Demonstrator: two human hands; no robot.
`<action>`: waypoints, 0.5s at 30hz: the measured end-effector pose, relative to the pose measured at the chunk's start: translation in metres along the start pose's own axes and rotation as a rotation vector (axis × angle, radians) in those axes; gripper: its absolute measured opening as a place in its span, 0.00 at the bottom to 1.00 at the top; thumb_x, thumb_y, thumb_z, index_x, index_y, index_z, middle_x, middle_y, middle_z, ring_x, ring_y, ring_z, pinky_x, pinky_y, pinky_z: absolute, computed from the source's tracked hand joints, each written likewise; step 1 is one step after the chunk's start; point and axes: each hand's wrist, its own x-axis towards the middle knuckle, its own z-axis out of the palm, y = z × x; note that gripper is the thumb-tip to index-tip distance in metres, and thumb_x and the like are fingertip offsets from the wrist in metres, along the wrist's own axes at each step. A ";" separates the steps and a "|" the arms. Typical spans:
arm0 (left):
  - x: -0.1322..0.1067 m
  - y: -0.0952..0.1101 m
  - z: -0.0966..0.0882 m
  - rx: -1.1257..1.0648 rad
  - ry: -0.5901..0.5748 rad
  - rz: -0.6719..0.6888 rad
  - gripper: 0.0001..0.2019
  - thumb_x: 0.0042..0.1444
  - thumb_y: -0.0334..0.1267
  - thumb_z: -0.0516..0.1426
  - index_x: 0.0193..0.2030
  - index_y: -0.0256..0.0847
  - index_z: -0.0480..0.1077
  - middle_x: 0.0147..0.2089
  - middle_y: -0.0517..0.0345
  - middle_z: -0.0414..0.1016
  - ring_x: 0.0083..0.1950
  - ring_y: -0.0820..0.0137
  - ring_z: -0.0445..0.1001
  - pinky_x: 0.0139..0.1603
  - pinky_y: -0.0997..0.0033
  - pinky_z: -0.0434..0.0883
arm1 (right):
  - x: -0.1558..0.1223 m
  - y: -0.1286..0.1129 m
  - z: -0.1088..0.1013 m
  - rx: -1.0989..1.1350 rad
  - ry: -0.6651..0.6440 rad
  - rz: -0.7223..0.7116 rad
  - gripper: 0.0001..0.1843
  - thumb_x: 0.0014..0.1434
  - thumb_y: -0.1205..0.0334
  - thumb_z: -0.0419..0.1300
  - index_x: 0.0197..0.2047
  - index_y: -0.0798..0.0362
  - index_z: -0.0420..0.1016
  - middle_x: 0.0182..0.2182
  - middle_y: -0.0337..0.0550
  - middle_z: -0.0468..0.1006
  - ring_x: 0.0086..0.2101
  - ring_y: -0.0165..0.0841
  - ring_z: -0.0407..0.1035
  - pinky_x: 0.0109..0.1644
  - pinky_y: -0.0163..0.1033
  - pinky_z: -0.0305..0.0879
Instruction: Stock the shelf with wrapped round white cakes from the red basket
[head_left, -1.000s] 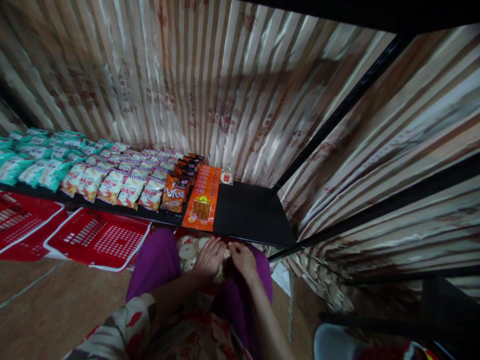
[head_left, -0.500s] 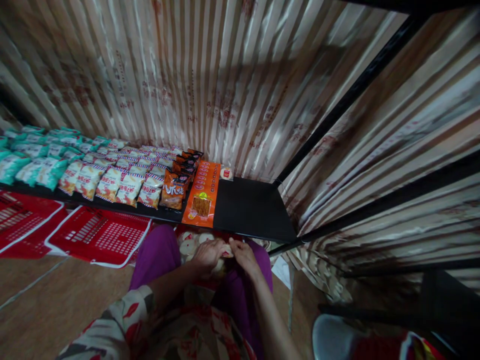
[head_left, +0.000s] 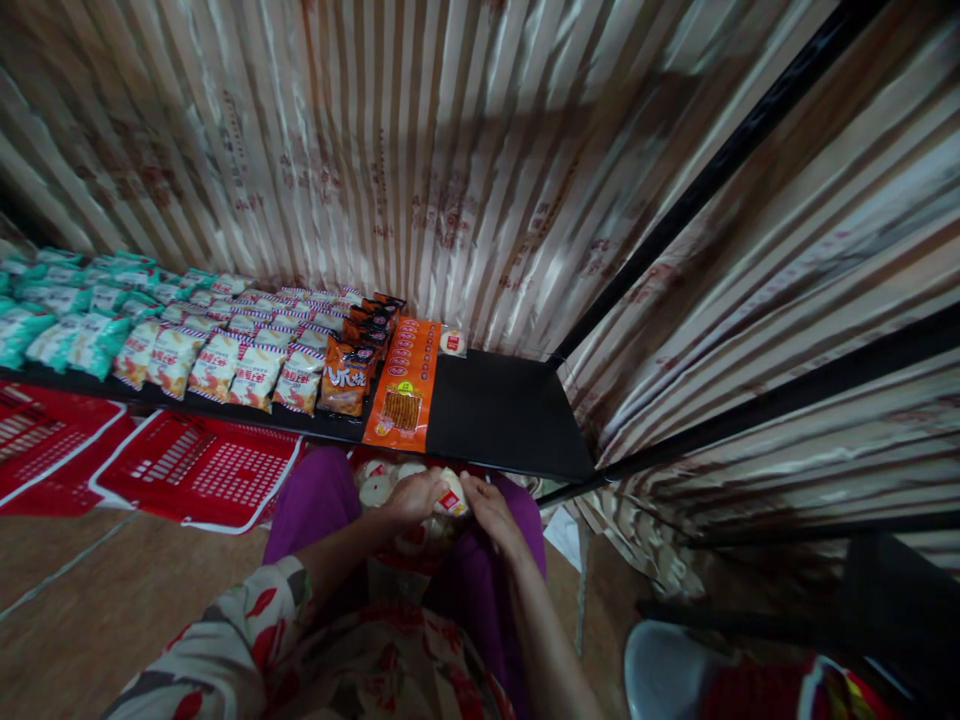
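Between my two hands, just in front of the shelf edge, is a small white snack packet with a red label. My left hand is closed on its left side. From the right, my right hand grips the packet's other side with thumb and fingers. Below and left of the hands, more pale round packets lie between my knees, partly hidden by my left hand and arm. One similar white packet with a red mark lies at the back of the shelf, beside a flat orange snack bag.
On the black shelf stand rows of white-and-orange snack bags, teal bags and dark orange bags. Red baskets sit under the shelf at left. Black frame bars and a striped curtain enclose the right and back.
The packet in my hands has turned and risen slightly, so its red label now shows more. My fingers have shifted a little apart around it.
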 end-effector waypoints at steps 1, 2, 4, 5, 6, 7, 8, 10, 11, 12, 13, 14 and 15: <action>0.001 -0.001 0.001 -0.027 0.007 -0.016 0.14 0.61 0.41 0.43 0.41 0.38 0.67 0.38 0.50 0.74 0.39 0.65 0.72 0.41 0.68 0.67 | -0.001 -0.001 0.000 0.036 -0.019 0.009 0.30 0.47 0.34 0.55 0.28 0.57 0.73 0.22 0.40 0.75 0.23 0.29 0.64 0.28 0.34 0.58; 0.001 -0.002 0.003 -0.061 0.022 -0.028 0.14 0.61 0.41 0.43 0.41 0.38 0.67 0.37 0.51 0.74 0.38 0.65 0.72 0.41 0.69 0.67 | -0.002 -0.002 0.000 0.069 -0.026 0.015 0.30 0.46 0.34 0.56 0.28 0.57 0.73 0.22 0.41 0.75 0.23 0.29 0.64 0.27 0.34 0.58; 0.002 -0.004 0.006 -0.140 0.067 -0.042 0.15 0.60 0.43 0.44 0.40 0.39 0.68 0.36 0.51 0.75 0.38 0.65 0.72 0.42 0.69 0.67 | -0.004 -0.005 0.000 0.124 -0.019 0.027 0.29 0.45 0.35 0.58 0.28 0.58 0.73 0.21 0.41 0.75 0.22 0.29 0.64 0.27 0.34 0.58; 0.003 -0.005 0.008 -0.180 0.094 -0.048 0.15 0.59 0.43 0.45 0.41 0.39 0.68 0.36 0.51 0.75 0.37 0.65 0.72 0.42 0.69 0.67 | -0.005 -0.006 0.001 0.147 -0.014 0.032 0.29 0.45 0.35 0.59 0.28 0.57 0.73 0.21 0.41 0.75 0.22 0.29 0.64 0.27 0.34 0.58; 0.003 -0.006 0.009 -0.215 0.120 -0.058 0.15 0.59 0.44 0.45 0.40 0.39 0.69 0.36 0.51 0.75 0.37 0.65 0.72 0.43 0.68 0.68 | -0.006 -0.008 0.001 0.167 -0.012 0.035 0.28 0.45 0.36 0.59 0.28 0.57 0.73 0.21 0.41 0.75 0.22 0.29 0.64 0.27 0.34 0.58; 0.003 -0.007 0.011 -0.243 0.144 -0.074 0.15 0.58 0.44 0.46 0.40 0.39 0.69 0.36 0.51 0.76 0.38 0.65 0.72 0.43 0.68 0.68 | -0.007 -0.009 0.001 0.183 -0.013 0.035 0.28 0.45 0.36 0.59 0.28 0.57 0.73 0.21 0.41 0.75 0.22 0.29 0.64 0.28 0.35 0.58; 0.003 -0.008 0.012 -0.264 0.160 -0.094 0.15 0.58 0.44 0.46 0.40 0.39 0.70 0.36 0.50 0.76 0.38 0.64 0.72 0.44 0.67 0.68 | -0.007 -0.010 0.001 0.192 -0.017 0.032 0.27 0.45 0.37 0.60 0.28 0.57 0.73 0.21 0.41 0.75 0.22 0.29 0.64 0.28 0.35 0.58; 0.004 -0.008 0.015 -0.304 0.179 -0.141 0.15 0.57 0.44 0.47 0.40 0.38 0.70 0.37 0.50 0.76 0.39 0.64 0.72 0.45 0.65 0.68 | -0.007 -0.011 0.001 0.191 -0.015 0.021 0.25 0.46 0.38 0.60 0.28 0.55 0.73 0.22 0.40 0.75 0.22 0.29 0.65 0.28 0.35 0.59; 0.004 -0.008 0.017 -0.343 0.188 -0.166 0.15 0.57 0.43 0.47 0.40 0.38 0.70 0.37 0.50 0.76 0.39 0.64 0.72 0.46 0.65 0.68 | -0.007 -0.011 0.001 0.182 -0.007 0.015 0.24 0.46 0.39 0.59 0.29 0.54 0.73 0.22 0.40 0.76 0.23 0.30 0.65 0.29 0.35 0.59; 0.004 -0.008 0.018 -0.395 0.199 -0.191 0.15 0.57 0.44 0.47 0.40 0.38 0.70 0.37 0.51 0.76 0.38 0.65 0.72 0.45 0.64 0.68 | -0.006 -0.011 0.001 0.171 0.001 0.009 0.23 0.46 0.39 0.59 0.30 0.53 0.74 0.24 0.39 0.77 0.23 0.30 0.66 0.29 0.35 0.60; 0.004 -0.008 0.020 -0.447 0.212 -0.213 0.16 0.57 0.44 0.47 0.41 0.37 0.69 0.36 0.51 0.75 0.38 0.65 0.72 0.44 0.64 0.69 | -0.006 -0.011 0.001 0.164 0.008 0.005 0.22 0.47 0.39 0.59 0.31 0.51 0.74 0.25 0.39 0.77 0.24 0.31 0.67 0.29 0.36 0.61; 0.005 -0.007 0.023 -0.499 0.228 -0.236 0.16 0.57 0.45 0.47 0.41 0.37 0.69 0.36 0.52 0.75 0.37 0.66 0.72 0.43 0.64 0.69 | -0.005 -0.010 0.001 0.164 0.012 0.002 0.22 0.47 0.39 0.58 0.32 0.50 0.74 0.27 0.39 0.78 0.26 0.32 0.68 0.30 0.36 0.62; 0.005 -0.006 0.025 -0.557 0.245 -0.261 0.17 0.57 0.46 0.47 0.40 0.36 0.69 0.36 0.52 0.75 0.36 0.67 0.72 0.41 0.65 0.70 | -0.005 -0.010 0.002 0.171 0.012 0.000 0.22 0.47 0.39 0.58 0.34 0.49 0.74 0.29 0.40 0.79 0.27 0.33 0.70 0.31 0.37 0.63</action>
